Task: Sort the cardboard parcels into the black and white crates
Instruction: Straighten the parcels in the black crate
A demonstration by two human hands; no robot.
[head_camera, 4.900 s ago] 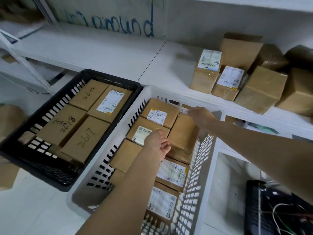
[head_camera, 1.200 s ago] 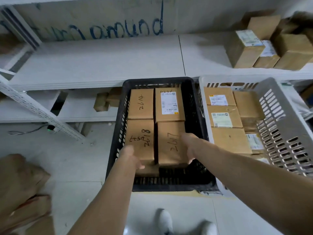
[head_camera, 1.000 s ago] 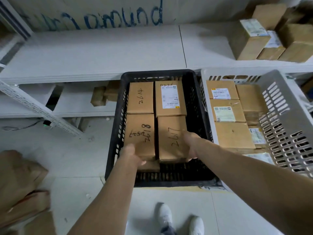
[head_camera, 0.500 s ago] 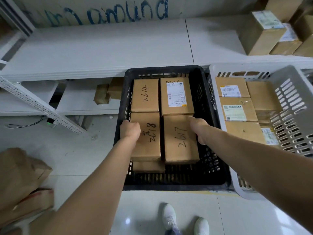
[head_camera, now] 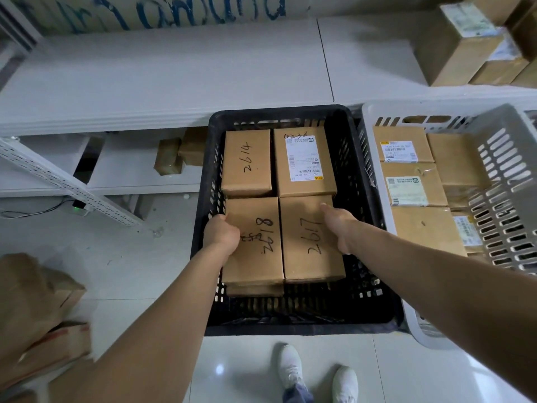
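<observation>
— White shelving (head_camera: 174,77) above pale floor tiles (head_camera: 130,257), two crates side by side. What are the hands doing?
— Left hand (head_camera: 222,237): fingers curled round the left edge of parcel 2618 (head_camera: 255,257). Right hand (head_camera: 338,228): thumb flat on parcel 2617 (head_camera: 308,257), fingers over its right edge, hidden; I can't tell how tightly.
— And the parcels?
— Touching, at the near end of the black crate (head_camera: 279,112). Labelled parcels (head_camera: 401,152) fill the white crate (head_camera: 436,107) beside it.

Stockroom: shelving (head_camera: 162,80), parcels (head_camera: 453,39), crates (head_camera: 494,135)
</observation>
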